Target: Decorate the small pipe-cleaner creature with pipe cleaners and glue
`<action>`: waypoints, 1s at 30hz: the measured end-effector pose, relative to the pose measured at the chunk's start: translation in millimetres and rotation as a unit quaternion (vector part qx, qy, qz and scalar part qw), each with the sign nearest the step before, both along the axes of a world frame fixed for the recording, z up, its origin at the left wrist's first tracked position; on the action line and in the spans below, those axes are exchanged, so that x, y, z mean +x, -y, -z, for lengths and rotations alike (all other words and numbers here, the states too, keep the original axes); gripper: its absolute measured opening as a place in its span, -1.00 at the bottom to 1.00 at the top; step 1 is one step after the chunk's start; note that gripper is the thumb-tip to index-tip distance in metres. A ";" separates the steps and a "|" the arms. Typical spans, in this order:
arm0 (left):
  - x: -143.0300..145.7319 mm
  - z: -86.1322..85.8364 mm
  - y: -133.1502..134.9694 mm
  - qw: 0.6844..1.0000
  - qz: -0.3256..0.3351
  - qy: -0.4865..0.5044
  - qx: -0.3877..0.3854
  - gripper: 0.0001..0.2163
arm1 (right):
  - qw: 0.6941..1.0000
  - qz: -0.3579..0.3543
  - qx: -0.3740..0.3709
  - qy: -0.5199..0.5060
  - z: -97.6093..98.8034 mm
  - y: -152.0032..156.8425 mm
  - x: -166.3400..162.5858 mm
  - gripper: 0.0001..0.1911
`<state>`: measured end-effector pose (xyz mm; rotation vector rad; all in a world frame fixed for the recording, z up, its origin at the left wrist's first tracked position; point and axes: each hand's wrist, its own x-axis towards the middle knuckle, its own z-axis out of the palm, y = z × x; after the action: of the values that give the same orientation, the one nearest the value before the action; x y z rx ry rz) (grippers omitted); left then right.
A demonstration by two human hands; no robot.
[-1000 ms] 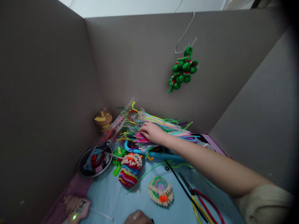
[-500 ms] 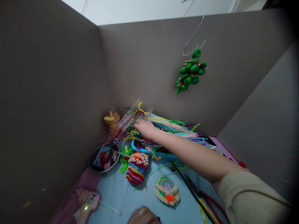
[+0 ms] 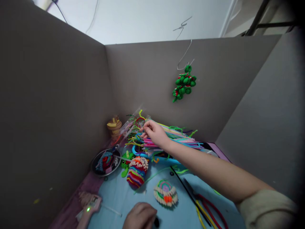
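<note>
My right hand [image 3: 154, 133] is over a pile of coloured pipe cleaners [image 3: 183, 140] in a blue tray [image 3: 164, 158]. Its fingers are curled with the tips close together; whatever they may pinch is too small to make out. At the bottom edge my left hand [image 3: 140, 216] rests closed on the blue cloth, its grip hidden. A small black piece [image 3: 156, 222] shows beside its fingers. Between the hands lie a striped multicoloured pipe-cleaner pouch shape [image 3: 137, 175] and a round piece [image 3: 165, 192] with cream edging and orange bits.
Red-handled scissors [image 3: 202, 200] lie at right, beside black and yellow stems. A hot glue gun [image 3: 89, 206] with a green light sits lower left. Near it are a metal bowl [image 3: 95, 173], a green figure [image 3: 125, 163] and a brown pot [image 3: 114, 125]. A green ornament [image 3: 184, 83] hangs on the grey partition.
My right hand has lifted and drawn back slightly right from the pipe cleaners, fingers now curled together. My left hand has come further into view. The camera view has tilted up a little.
</note>
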<state>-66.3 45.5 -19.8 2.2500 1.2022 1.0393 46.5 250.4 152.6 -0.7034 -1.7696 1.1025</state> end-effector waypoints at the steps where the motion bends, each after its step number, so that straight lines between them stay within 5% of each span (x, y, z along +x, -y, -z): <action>1: -0.4 -4.0 0.7 1.000 -0.007 0.017 -0.008 -0.78 | 0.998 -0.029 -0.037 -0.045 0.1 0.8 -2.4 -0.86; 5: 1.6 -20.6 3.2 0.996 -0.038 0.076 -0.032 -0.80 | 0.978 -0.105 -0.078 -0.162 -8.9 5.5 -15.0 -0.70; 11: 2.4 -29.9 1.3 0.978 -0.122 0.141 -0.095 -0.78 | 0.955 -0.141 -0.082 -0.250 -47.2 15.4 -53.2 -0.70; 16: -11.2 -33.4 -2.6 0.925 -0.124 0.306 -0.187 -0.70 | 0.935 -0.215 -0.111 -0.261 -56.5 56.7 -53.1 -0.65; 18: -16.9 -43.7 -3.1 0.853 -0.065 0.454 -0.248 -0.60 | 0.935 -0.251 -0.105 -0.228 -49.2 87.6 -37.6 -0.64; 20: -21.1 -59.6 -1.4 0.738 0.042 0.601 -0.303 -0.51 | 0.943 -0.277 -0.094 -0.158 -34.8 123.2 -17.3 -0.66; 23: -25.4 -85.4 7.0 0.627 0.116 0.695 -0.333 -0.65 | 0.949 -0.291 -0.109 -0.053 -1.8 174.5 14.0 -0.68; 26: -28.7 -103.4 22.5 0.590 0.115 0.725 -0.336 -0.73 | 0.961 -0.221 -0.154 -0.053 36.0 212.8 43.1 -0.67; 30: -30.7 -113.0 50.7 0.612 0.087 0.718 -0.321 -0.75 | 0.963 -0.138 -0.215 -0.089 78.9 248.1 81.9 -0.65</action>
<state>-97.0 -5.2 93.1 0.4425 0.3839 1.4356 128.4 2.4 73.8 -0.5963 -1.5156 1.7186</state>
